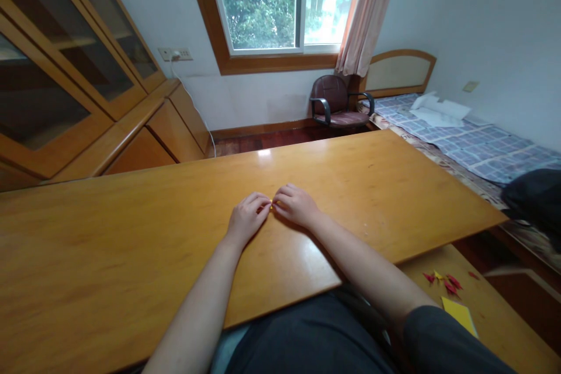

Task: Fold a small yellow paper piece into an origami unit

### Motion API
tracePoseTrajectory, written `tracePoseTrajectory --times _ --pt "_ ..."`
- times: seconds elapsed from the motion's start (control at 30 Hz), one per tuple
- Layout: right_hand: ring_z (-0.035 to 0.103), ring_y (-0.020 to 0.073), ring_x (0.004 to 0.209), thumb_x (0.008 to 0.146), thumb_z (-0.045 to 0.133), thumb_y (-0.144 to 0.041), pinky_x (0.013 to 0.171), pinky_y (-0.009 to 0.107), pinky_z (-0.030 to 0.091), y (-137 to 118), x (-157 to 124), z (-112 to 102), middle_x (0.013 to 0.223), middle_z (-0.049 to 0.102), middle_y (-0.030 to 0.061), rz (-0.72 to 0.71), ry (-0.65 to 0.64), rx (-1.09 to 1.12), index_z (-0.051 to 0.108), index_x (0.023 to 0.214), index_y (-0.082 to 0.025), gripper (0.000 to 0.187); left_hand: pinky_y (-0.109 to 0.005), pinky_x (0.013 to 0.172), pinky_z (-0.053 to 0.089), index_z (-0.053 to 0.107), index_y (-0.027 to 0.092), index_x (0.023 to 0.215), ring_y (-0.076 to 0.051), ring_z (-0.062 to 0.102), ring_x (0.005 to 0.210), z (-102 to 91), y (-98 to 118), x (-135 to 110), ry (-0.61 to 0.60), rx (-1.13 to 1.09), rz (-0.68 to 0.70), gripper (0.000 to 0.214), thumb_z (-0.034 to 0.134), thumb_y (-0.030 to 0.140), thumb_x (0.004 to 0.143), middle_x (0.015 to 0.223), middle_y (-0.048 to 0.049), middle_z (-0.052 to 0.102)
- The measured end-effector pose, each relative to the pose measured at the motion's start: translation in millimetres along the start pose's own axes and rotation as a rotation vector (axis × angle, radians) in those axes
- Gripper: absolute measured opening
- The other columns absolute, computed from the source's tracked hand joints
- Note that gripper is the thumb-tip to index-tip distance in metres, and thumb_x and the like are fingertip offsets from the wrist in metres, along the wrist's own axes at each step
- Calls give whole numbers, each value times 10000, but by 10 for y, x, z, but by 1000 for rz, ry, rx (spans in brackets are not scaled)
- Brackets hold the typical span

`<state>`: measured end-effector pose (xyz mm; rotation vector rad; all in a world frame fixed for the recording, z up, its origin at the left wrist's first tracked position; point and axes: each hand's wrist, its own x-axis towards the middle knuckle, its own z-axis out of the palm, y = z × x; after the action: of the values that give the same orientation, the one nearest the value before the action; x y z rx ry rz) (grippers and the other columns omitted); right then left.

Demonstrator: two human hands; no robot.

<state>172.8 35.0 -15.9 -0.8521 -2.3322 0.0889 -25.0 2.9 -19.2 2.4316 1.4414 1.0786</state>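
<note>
Over the middle of the wooden table [144, 234], my left hand [249, 219] and my right hand [294, 204] meet fingertip to fingertip. Both pinch a tiny piece of folded yellow paper [271, 204], mostly hidden by the fingers. Its exact shape is too small to make out. On a lower wooden surface at the right lie several small red folded paper pieces [450, 287] and a small yellow one [437, 275]. Closer to me on that surface is a flat stack of yellow paper [459, 315].
A wooden cabinet [144, 146] with glass doors stands at the left. Beyond the table are a window [263, 6] and a maroon armchair [335, 102]. A bed [495, 146] with a checked cover runs along the right, with a black bag [537, 198] on its near part.
</note>
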Motion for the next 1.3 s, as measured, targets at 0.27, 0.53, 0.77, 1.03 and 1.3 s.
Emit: tracePoseTrajectory --times 0.27,0.53,0.77,1.03,1.3 --pt "503 169 767 911 556 -235 663 274 390 13 6 22 810 628 58 -92 -14 -178 668 789 -178 175 -273 779 508 671 222 888 -162 644 843 3 22 4 -45 49 -3 103 569 206 884 925 -30 686" --pt "517 161 748 883 577 -203 639 271 369 35 -2 -19 808 634 59 -99 -31 -195 682 796 -173 139 -274 784 505 671 217 887 -164 643 857 -32 25 15 -51 21 10 111 561 203 890 925 -31 688" --pt "533 156 748 885 572 -204 642 263 366 63 -7 -44 823 643 60 -73 -53 -196 686 814 -177 137 -270 780 516 671 215 880 -162 649 851 -52 25 9 -35 -7 -9 113 561 230 899 924 -33 684" --pt "583 153 790 882 590 -229 681 250 410 147 -37 -68 880 661 57 40 -10 -134 683 839 -188 110 -261 747 548 665 203 872 -154 648 836 -105 -22 28 64 -118 -80 123 559 254 905 912 -37 664" --pt "623 153 866 899 613 -257 746 232 463 134 -46 -39 973 671 66 10 16 51 669 1048 -205 167 -267 734 556 671 202 853 -156 638 833 -88 5 32 84 -203 -87 109 582 253 889 895 -41 660"
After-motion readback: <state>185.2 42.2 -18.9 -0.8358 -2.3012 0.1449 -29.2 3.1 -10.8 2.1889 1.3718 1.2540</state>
